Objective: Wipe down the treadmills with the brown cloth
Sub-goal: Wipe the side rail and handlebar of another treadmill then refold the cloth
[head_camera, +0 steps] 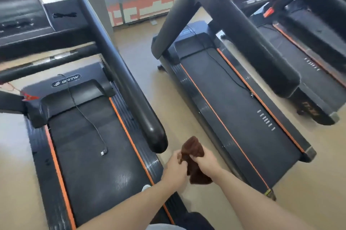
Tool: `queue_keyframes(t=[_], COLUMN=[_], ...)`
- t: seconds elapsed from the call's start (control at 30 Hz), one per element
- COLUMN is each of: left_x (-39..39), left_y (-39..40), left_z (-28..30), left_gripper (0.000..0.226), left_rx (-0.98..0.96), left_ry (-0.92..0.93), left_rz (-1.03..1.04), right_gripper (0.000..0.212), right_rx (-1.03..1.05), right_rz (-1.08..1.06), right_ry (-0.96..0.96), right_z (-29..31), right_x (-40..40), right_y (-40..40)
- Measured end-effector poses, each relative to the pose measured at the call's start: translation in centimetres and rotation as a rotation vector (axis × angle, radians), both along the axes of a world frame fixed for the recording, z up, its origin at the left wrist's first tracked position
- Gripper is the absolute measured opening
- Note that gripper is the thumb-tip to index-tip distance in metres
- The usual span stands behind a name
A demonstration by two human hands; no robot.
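A brown cloth point(193, 158) is bunched between both my hands, above the floor gap between two treadmills. My left hand point(176, 169) grips its left edge, and my right hand point(206, 162) holds its middle with curled fingers. The left treadmill point(89, 154) has a black belt with orange stripes and a long black handrail point(131, 89) ending just above the cloth. The middle treadmill point(237, 117) lies to the right of my hands. A third treadmill point(309, 57) stands at the far right.
A thin black safety cord with a clip point(103, 152) lies on the left treadmill's belt. The tan floor point(142, 72) runs between the machines. A window with an orange and white wall strip point(142, 10) is at the back.
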State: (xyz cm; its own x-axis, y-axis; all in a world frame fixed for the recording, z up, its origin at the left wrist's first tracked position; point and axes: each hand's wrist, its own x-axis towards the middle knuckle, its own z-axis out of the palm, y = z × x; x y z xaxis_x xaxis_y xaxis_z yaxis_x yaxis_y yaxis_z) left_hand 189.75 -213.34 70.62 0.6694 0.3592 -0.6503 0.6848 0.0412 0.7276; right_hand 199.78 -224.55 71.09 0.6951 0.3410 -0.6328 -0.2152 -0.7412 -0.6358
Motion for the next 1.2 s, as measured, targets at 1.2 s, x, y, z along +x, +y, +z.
queue_keyframes(t=[1.2], left_x=[21.1], left_y=[-16.4], left_z=[10.6], left_gripper=[0.024], left_rx=[0.025], left_ry=[-0.352], left_rz=[-0.512], right_gripper=[0.085], right_rx=[0.618], right_rz=[-0.696], right_ry=[0.684], right_z=[5.9], right_x=[12.9], right_y=[-23.1])
